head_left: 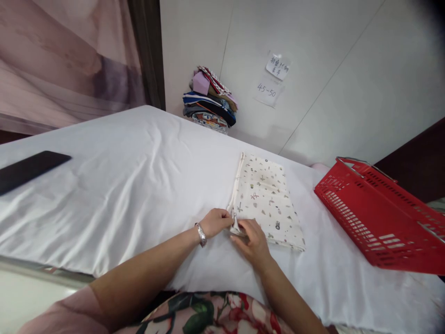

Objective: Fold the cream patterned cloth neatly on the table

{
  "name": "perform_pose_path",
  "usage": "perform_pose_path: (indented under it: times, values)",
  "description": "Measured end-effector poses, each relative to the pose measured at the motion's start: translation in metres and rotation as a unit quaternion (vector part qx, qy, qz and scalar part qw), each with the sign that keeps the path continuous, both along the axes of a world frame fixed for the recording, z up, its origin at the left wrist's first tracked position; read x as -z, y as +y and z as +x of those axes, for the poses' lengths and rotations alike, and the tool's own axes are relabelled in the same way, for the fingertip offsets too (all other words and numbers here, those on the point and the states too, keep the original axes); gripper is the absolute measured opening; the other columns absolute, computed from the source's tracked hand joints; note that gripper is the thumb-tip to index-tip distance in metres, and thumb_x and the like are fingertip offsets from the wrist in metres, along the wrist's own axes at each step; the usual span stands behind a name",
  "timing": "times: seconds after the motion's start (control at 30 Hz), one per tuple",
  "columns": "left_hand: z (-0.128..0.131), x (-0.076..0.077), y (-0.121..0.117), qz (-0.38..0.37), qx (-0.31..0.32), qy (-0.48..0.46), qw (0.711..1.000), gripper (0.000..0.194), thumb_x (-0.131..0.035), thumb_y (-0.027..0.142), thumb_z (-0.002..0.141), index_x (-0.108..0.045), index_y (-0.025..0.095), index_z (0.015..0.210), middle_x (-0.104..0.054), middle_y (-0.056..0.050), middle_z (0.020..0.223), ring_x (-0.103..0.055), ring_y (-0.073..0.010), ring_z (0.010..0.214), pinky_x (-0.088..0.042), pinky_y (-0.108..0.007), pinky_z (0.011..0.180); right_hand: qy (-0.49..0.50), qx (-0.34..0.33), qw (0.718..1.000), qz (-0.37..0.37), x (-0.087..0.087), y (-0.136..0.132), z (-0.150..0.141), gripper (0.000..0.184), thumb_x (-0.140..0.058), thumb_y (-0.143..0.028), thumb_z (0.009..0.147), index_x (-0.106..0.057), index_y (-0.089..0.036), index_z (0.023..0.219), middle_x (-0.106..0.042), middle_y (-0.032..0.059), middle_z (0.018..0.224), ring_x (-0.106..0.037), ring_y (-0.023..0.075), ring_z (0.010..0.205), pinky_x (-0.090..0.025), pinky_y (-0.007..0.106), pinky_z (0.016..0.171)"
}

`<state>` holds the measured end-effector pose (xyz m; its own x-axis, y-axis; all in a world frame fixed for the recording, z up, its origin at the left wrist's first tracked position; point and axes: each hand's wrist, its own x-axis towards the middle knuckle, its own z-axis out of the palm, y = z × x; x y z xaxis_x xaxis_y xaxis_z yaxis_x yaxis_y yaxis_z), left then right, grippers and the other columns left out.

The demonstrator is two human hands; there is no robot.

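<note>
A folded cream cloth with small printed figures (267,197) lies flat on the white sheet (139,185) in front of me. My left hand (216,221), a silver bracelet on its wrist, pinches the cloth's near left corner with curled fingers. My right hand (253,239) rests beside it on the same near corner, fingers bent and pressing on the fabric's edge. Both hands touch each other at that corner.
A red plastic basket (378,218) sits to the right on the sheet. A stack of folded colourful clothes (210,99) leans against the white wall at the back. A dark flat phone-like object (29,169) lies at the far left. Paper notes (273,79) hang on the wall.
</note>
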<state>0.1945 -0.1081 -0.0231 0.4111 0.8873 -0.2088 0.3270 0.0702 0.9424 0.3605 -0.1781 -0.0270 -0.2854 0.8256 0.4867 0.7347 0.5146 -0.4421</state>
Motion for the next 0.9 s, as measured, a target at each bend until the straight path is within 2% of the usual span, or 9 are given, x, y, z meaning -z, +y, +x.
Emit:
perform_pose_path:
  times: [0.1, 0.2, 0.3, 0.37, 0.47, 0.6, 0.9]
  values:
    - [0.000, 0.001, 0.001, 0.007, 0.011, -0.007, 1.000, 0.023, -0.056, 0.036, 0.063, -0.053, 0.015, 0.054, -0.042, 0.006, 0.049, -0.038, -0.0088, 0.051, -0.029, -0.022, 0.050, 0.003, 0.027, 1.000, -0.003, 0.002, 0.002, -0.004, 0.025, -0.054, -0.025, 0.082, -0.058, -0.019, 0.106, -0.059, 0.0080, 0.092, -0.054, 0.0214, 0.087, -0.045, 0.036, 0.077]
    - [-0.005, -0.002, 0.004, 0.047, 0.006, 0.022, 0.999, 0.030, -0.052, 0.042, 0.070, -0.058, 0.016, 0.059, -0.046, 0.005, 0.051, -0.041, -0.0099, 0.052, -0.031, -0.022, 0.051, 0.060, 0.032, 0.998, -0.020, 0.003, 0.003, -0.004, 0.019, -0.048, -0.022, 0.084, -0.060, -0.020, 0.099, -0.059, 0.0063, 0.088, -0.053, 0.0190, 0.083, -0.044, 0.033, 0.075]
    - [-0.012, -0.008, 0.008, 0.161, -0.046, 0.132, 0.977, 0.031, -0.047, 0.042, 0.078, -0.063, 0.017, 0.067, -0.057, 0.001, 0.064, -0.050, -0.0121, 0.062, -0.034, -0.024, 0.057, 0.152, 0.057, 0.985, -0.063, 0.001, 0.001, -0.003, 0.016, -0.047, -0.025, 0.084, -0.060, -0.020, 0.092, -0.056, 0.0034, 0.082, -0.051, 0.0158, 0.075, -0.042, 0.029, 0.068]
    - [-0.015, -0.011, 0.008, 0.205, -0.054, 0.208, 0.955, 0.029, -0.048, 0.041, 0.079, -0.065, 0.019, 0.073, -0.062, -0.001, 0.076, -0.054, -0.0135, 0.068, -0.036, -0.025, 0.060, 0.216, 0.085, 0.969, -0.088, -0.001, 0.000, -0.003, 0.015, -0.047, -0.027, 0.084, -0.060, -0.019, 0.087, -0.053, 0.0012, 0.077, -0.047, 0.0136, 0.068, -0.039, 0.026, 0.062]
    - [-0.013, -0.011, 0.004, 0.202, -0.015, 0.270, 0.941, 0.027, -0.052, 0.045, 0.078, -0.065, 0.021, 0.076, -0.064, -0.001, 0.082, -0.057, -0.0148, 0.072, -0.037, -0.025, 0.061, 0.292, 0.121, 0.943, -0.107, -0.004, -0.001, -0.004, 0.015, -0.048, -0.030, 0.084, -0.058, -0.018, 0.082, -0.047, -0.0015, 0.071, -0.041, 0.0118, 0.064, -0.034, 0.024, 0.058]
    - [-0.007, -0.009, -0.002, 0.205, 0.004, 0.287, 0.936, 0.021, -0.055, 0.042, 0.075, -0.062, 0.022, 0.076, -0.065, 0.000, 0.085, -0.059, -0.0152, 0.076, -0.038, -0.025, 0.062, 0.339, 0.145, 0.922, -0.118, -0.005, -0.001, -0.005, 0.018, -0.050, -0.034, 0.083, -0.057, -0.018, 0.082, -0.046, -0.0021, 0.069, -0.040, 0.0120, 0.064, -0.034, 0.024, 0.059]
    - [-0.002, -0.006, -0.007, 0.223, -0.002, 0.303, 0.927, 0.027, -0.058, 0.046, 0.073, -0.061, 0.021, 0.085, -0.063, -0.004, 0.094, -0.058, -0.0200, 0.090, -0.040, -0.028, 0.071, 0.341, 0.160, 0.922, -0.092, -0.007, -0.001, -0.009, 0.020, -0.050, -0.036, 0.083, -0.058, -0.018, 0.085, -0.048, -0.0013, 0.071, -0.041, 0.0125, 0.065, -0.035, 0.024, 0.060]
